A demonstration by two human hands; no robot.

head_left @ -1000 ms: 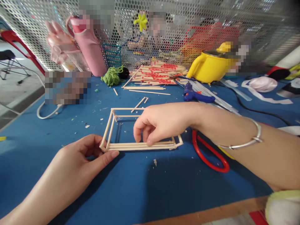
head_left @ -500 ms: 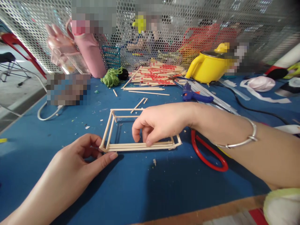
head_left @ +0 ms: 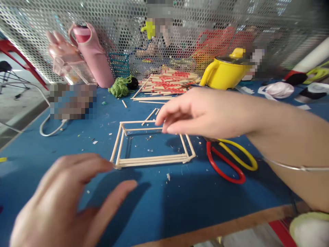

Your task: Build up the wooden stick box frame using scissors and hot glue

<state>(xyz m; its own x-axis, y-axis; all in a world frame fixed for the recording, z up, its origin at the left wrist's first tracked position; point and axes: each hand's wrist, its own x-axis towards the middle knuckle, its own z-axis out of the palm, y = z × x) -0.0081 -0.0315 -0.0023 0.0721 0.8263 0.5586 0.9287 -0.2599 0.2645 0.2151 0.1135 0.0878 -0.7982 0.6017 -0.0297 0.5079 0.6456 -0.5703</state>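
A box-shaped frame of thin wooden sticks (head_left: 151, 161) rests on the blue tabletop, several sticks lying side by side along its near edge. My left hand (head_left: 69, 192) is at the frame's near left corner, thumb and fingers spread, holding nothing; the fingertips overlap the corner in view, and I cannot tell if they touch it. Above the frame's far right part hovers my right hand (head_left: 203, 111), fingers loosely curved and apart, with nothing visible in them. It hides the frame's far right corner. Scissors with red and yellow handles (head_left: 226, 164) lie right of the frame, partly under my right forearm.
Behind the frame is a pile of red-marked sticks (head_left: 169, 82), with loose sticks (head_left: 149, 116) nearer. Green yarn (head_left: 120, 86), a pink bottle (head_left: 95, 58) and a yellow mug (head_left: 228, 73) stand along the perforated metal screen (head_left: 133, 20). White ribbon (head_left: 279, 90) lies right.
My left hand has let go of the frame's corner and opened toward me. My right hand has lifted off the near sticks and moved up and away to the right.
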